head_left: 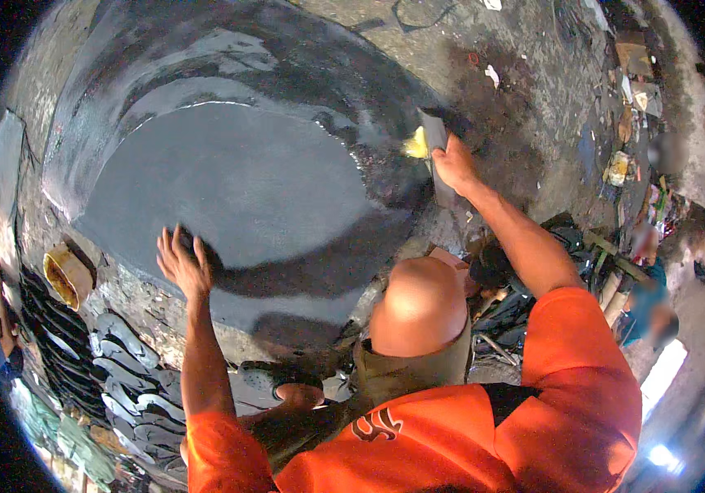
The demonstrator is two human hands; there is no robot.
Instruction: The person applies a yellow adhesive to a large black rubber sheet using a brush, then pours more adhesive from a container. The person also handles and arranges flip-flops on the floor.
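A large dark grey sheet (237, 181) lies on the ground before me, with a lighter matte oval in its middle and shinier, streaky patches around it. My left hand (183, 261) is over the sheet's near left edge, palm down, with fingers spread and nothing held. Whether it touches the sheet I cannot tell. At the sheet's right edge, my right hand (454, 164) is closed on a flat grey strip (434, 131), which stands tilted. A small yellow piece (416, 145) shows against the strip's left side; its kind is unclear.
Left of the sheet stands a yellowish tub (68, 276). Below it lie rows of grey and black sole-shaped pieces (126, 361). My bent knee (420, 308) rises near the sheet's front edge. Scraps and clutter (623, 164) lie along the right, where another person (652, 308) shows blurred.
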